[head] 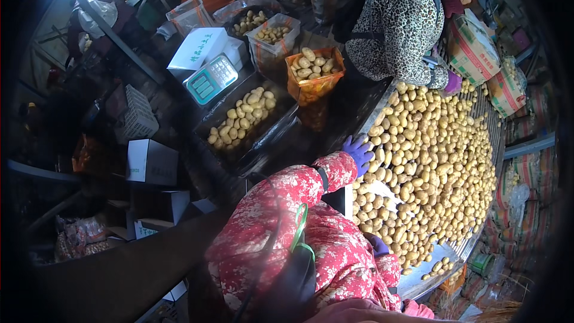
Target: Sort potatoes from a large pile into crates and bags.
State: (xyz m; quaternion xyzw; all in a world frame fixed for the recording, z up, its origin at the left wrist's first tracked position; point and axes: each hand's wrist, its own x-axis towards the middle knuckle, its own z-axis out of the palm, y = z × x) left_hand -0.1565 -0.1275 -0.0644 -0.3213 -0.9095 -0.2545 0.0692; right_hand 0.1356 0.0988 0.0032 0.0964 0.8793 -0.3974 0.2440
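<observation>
My left hand (pixel 357 155), in a purple glove, rests at the near edge of a sorting table heaped with potatoes (pixel 430 152). Its fingers are spread against the potatoes along the rim, and I see nothing held in it. Lower down, my right hand (pixel 377 245), also gloved in purple, is beside the heap. My floral sleeve and jacket partly cover it, so its fingers and anything in them are hidden. Between the hands, a pale bare patch (pixel 383 191) shows among the potatoes.
A co-worker in leopard print (pixel 394 27) leans over the table's far end. Beyond my left hand stand a black-lined crate (pixel 269 132) of potatoes, an orange bag (pixel 320 84) of potatoes, a digital scale (pixel 210 78) and a white carton (pixel 197 49). Printed cartons (pixel 475 47) line the far side.
</observation>
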